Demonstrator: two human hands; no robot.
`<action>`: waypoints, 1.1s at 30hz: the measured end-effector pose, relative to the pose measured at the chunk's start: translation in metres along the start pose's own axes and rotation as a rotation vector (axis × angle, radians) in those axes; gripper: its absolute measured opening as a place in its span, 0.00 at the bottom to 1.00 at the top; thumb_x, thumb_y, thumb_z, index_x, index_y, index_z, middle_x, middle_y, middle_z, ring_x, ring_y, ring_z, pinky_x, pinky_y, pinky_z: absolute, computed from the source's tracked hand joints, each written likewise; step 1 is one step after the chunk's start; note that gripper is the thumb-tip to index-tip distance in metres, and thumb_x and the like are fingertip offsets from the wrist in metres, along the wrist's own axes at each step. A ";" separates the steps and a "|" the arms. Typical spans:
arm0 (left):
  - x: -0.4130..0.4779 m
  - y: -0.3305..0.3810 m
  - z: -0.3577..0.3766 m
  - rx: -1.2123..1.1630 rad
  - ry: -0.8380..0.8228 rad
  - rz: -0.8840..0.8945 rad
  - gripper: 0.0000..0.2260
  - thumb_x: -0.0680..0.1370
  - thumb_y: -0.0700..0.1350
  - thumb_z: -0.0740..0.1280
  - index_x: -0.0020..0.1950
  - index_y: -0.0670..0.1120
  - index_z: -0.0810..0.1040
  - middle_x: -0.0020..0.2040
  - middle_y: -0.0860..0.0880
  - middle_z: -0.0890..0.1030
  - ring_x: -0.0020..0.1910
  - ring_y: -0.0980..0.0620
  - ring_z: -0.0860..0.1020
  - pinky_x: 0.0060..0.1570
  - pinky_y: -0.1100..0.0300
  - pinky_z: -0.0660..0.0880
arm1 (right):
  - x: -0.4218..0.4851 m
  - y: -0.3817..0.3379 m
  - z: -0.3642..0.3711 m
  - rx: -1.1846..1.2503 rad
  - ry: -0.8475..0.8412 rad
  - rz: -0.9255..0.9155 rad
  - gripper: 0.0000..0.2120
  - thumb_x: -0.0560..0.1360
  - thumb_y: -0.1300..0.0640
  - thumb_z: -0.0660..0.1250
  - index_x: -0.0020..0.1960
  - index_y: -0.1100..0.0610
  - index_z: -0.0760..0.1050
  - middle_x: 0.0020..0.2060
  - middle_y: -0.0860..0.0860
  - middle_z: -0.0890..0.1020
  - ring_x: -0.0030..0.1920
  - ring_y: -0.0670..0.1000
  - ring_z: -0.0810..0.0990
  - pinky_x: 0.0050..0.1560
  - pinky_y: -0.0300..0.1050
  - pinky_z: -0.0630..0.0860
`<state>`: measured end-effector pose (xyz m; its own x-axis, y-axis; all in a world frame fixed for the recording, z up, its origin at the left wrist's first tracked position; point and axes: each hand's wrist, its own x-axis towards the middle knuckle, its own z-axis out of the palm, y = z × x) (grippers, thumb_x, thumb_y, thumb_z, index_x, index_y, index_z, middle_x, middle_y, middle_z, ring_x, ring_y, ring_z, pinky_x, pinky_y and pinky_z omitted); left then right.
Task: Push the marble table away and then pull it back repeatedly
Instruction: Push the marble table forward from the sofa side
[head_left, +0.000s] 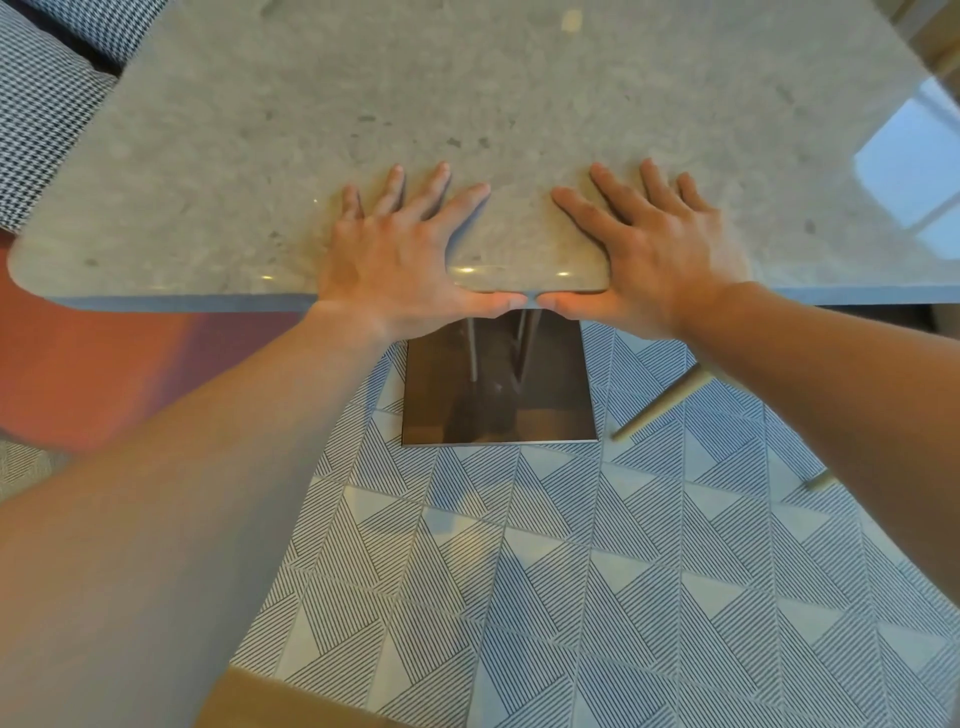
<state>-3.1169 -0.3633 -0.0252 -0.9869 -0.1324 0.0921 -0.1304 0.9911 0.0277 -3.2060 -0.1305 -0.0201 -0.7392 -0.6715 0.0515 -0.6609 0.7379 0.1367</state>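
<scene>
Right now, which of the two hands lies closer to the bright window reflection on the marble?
The right hand: flat on the marble table, it is on the side of the reflection; the left hand lies toward the rounded corner.

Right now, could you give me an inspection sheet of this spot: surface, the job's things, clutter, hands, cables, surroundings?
Surface: marble table, glossy, window glare at right.
Job's things: the table alone, above a shiny base plate.
Clutter: nothing seen.
Hands: left hand and right hand flat on the near edge, fingers spread, thumbs against the rim.
Cables: nothing seen.
Surroundings: patterned floor; houndstooth seat at left; wooden leg at right.
</scene>
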 end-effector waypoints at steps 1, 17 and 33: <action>0.000 0.000 0.000 0.003 0.000 0.001 0.61 0.54 0.90 0.35 0.85 0.66 0.50 0.88 0.54 0.55 0.87 0.40 0.56 0.81 0.31 0.53 | 0.001 0.000 0.000 -0.005 0.000 -0.002 0.58 0.63 0.14 0.37 0.86 0.43 0.55 0.85 0.56 0.61 0.82 0.70 0.60 0.79 0.69 0.59; 0.003 -0.005 0.002 0.016 -0.005 0.015 0.62 0.53 0.90 0.33 0.85 0.66 0.49 0.88 0.53 0.55 0.87 0.39 0.56 0.82 0.32 0.54 | 0.004 -0.001 0.002 -0.016 -0.018 -0.002 0.61 0.61 0.12 0.30 0.86 0.42 0.52 0.85 0.55 0.59 0.83 0.70 0.58 0.80 0.70 0.58; 0.015 -0.027 0.004 0.059 -0.004 0.031 0.59 0.57 0.90 0.39 0.85 0.66 0.47 0.88 0.55 0.54 0.87 0.41 0.55 0.82 0.34 0.54 | 0.020 -0.015 0.005 -0.008 -0.011 0.017 0.56 0.65 0.15 0.38 0.85 0.44 0.55 0.84 0.56 0.62 0.82 0.72 0.60 0.79 0.71 0.60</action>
<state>-3.1288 -0.3921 -0.0280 -0.9909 -0.1019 0.0877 -0.1052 0.9939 -0.0336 -3.2115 -0.1543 -0.0256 -0.7516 -0.6582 0.0432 -0.6473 0.7485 0.1441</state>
